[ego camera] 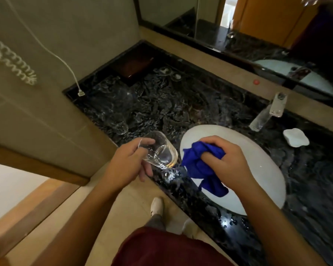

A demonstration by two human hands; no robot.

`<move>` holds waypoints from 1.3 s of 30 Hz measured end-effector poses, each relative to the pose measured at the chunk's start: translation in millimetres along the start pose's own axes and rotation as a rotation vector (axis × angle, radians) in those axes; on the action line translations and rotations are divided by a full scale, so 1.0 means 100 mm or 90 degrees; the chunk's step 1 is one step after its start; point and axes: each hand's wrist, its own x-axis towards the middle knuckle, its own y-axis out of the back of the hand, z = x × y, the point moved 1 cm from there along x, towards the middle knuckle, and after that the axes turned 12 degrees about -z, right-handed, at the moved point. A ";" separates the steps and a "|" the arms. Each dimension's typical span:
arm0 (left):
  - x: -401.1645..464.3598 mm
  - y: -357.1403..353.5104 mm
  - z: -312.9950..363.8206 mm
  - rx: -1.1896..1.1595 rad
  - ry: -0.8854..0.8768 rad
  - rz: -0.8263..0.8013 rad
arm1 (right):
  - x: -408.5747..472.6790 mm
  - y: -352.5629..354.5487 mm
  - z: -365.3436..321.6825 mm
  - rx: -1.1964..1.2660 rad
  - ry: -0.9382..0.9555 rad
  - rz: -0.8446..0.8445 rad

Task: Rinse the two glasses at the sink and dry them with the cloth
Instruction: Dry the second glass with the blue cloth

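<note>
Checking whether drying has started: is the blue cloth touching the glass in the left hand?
Cannot tell. In the head view the blue cloth, gripped by the right hand, has one corner right at the base of the glass held by the left hand; no clear gap or contact shows.

Two glasses, one blue cloth, one sink, one tap.

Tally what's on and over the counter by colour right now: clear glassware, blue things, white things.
Clear: 2, the clear drinking glass held in the left hand, and the small clear glass on the dark marble counter.
Blue: 1, the blue cloth gripped by the right hand.
White: 2, the oval sink and the soap dish.
Total: 5.
</note>
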 end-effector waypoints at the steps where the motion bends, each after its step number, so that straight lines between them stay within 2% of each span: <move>1: 0.00 0.05 -0.06 -0.006 0.009 0.018 | 0.02 0.00 0.02 0.026 -0.011 0.012; 5: 0.06 0.29 -0.25 -0.011 0.030 0.069 | 0.13 -0.04 0.10 0.097 -0.084 0.092; 10: 0.24 0.60 -0.48 0.013 0.043 0.099 | 0.35 -0.16 0.15 0.180 -0.162 0.115; 16: 0.58 0.87 -0.73 0.046 0.083 0.073 | 0.71 -0.41 0.19 0.303 -0.290 0.150; 18: 0.69 0.93 -0.79 0.039 0.095 0.060 | 0.81 -0.48 0.24 0.296 -0.337 0.174; 21: 0.87 0.99 -0.92 0.043 0.114 0.040 | 0.93 -0.56 0.29 0.227 -0.334 0.154; 26: 1.13 1.03 -1.14 0.025 0.151 0.007 | 1.09 -0.65 0.28 0.196 -0.331 0.137; 39: 1.59 1.10 -1.69 0.049 0.204 -0.019 | 1.24 -0.90 0.31 0.190 -0.348 0.076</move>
